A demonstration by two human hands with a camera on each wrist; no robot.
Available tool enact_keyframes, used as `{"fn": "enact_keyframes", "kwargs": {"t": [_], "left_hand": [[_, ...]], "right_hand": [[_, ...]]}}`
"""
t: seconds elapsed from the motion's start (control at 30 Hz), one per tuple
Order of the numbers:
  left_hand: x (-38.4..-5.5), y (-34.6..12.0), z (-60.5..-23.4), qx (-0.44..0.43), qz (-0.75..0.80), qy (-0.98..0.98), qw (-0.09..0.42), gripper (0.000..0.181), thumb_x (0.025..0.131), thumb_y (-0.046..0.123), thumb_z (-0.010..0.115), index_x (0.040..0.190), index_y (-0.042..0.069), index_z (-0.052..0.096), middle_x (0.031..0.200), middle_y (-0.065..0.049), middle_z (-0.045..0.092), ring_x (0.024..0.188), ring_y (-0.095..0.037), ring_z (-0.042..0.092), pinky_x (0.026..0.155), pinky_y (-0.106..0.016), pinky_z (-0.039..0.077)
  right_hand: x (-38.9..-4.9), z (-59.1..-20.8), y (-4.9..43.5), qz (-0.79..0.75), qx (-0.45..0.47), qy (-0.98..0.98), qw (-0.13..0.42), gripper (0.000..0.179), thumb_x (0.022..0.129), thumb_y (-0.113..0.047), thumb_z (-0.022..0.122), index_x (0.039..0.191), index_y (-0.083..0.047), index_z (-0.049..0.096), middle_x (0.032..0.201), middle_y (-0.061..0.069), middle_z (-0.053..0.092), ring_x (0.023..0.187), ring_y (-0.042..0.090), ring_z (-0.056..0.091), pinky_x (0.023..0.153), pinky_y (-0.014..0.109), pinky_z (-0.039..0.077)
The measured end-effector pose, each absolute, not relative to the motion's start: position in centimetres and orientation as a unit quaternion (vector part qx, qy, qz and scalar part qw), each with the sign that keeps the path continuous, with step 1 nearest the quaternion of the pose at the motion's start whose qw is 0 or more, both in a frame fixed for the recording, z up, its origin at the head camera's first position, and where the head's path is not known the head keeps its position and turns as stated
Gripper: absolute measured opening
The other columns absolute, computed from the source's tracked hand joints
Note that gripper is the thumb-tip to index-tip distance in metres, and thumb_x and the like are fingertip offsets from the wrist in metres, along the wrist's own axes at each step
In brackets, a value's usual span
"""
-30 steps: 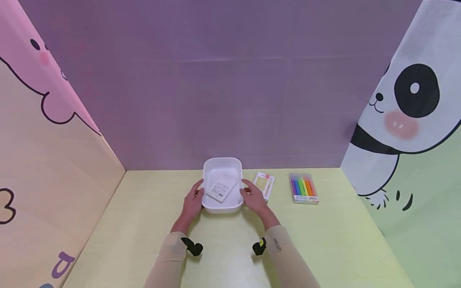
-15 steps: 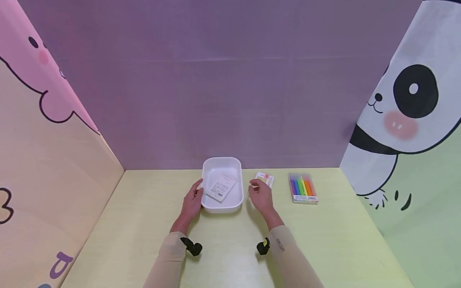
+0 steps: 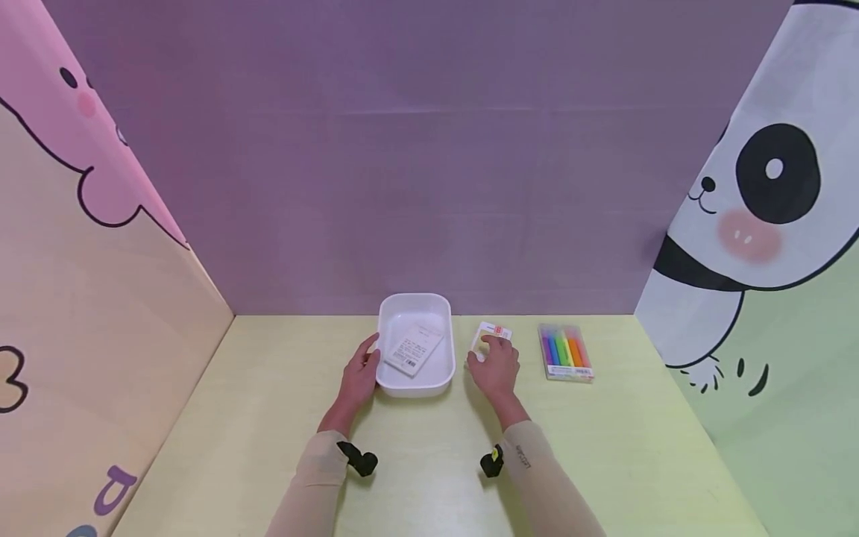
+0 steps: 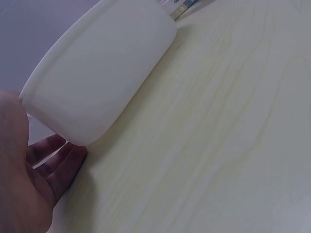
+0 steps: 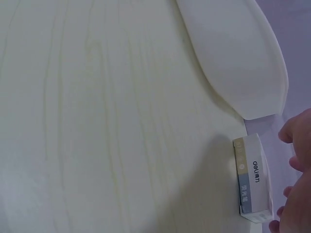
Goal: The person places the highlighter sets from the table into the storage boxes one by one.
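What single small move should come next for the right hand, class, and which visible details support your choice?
Probably, the right hand should grip the small white box: it hovers over that box, yet the right wrist view shows no grip. Meanwhile, the left hand holds the white tray, where a flat packet already lies.
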State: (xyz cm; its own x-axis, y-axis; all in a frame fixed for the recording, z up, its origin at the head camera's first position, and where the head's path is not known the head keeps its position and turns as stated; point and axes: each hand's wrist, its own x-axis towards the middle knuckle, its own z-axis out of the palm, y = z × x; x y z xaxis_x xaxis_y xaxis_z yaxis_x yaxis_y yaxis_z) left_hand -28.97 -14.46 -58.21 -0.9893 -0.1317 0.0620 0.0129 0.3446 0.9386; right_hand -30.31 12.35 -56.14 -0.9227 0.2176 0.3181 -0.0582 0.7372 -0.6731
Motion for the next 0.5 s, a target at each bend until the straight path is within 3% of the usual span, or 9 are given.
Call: {"fn": "enact_keyframes", "kwargs": {"t": [0.23,0.5], "left_hand": [[-28.78,-14.45,-58.08,0.043,-0.575,-0.815,0.056,0.043,0.104,0.029,0.044,0.146,0.024,0.044,0.117,-0.018,0.063,0.102,-0.031,0.058,0.089,-0.044,0.043],[-28.90,-14.32,-58.15,0.046,-0.579,-0.812,0.057,0.043,0.104,0.029,0.044,0.147,0.024,0.044,0.116,-0.018,0.063,0.098,-0.030,0.059,0.086,-0.042,0.044]], "right_hand": [[-30.51,-56.14,12.33,0.298,-0.081,-0.941,0.140,0.058,0.083,-0.036,0.068,0.131,-0.006,0.055,0.134,0.026,0.044,0.123,0.045,0.038,0.095,0.059,0.032],[-30.97,-55.89,12.22,0.247,-0.115,-0.958,0.094,0.079,0.080,-0.056,0.069,0.138,-0.007,0.047,0.132,0.025,0.044,0.118,0.045,0.039,0.094,0.058,0.032]]}}
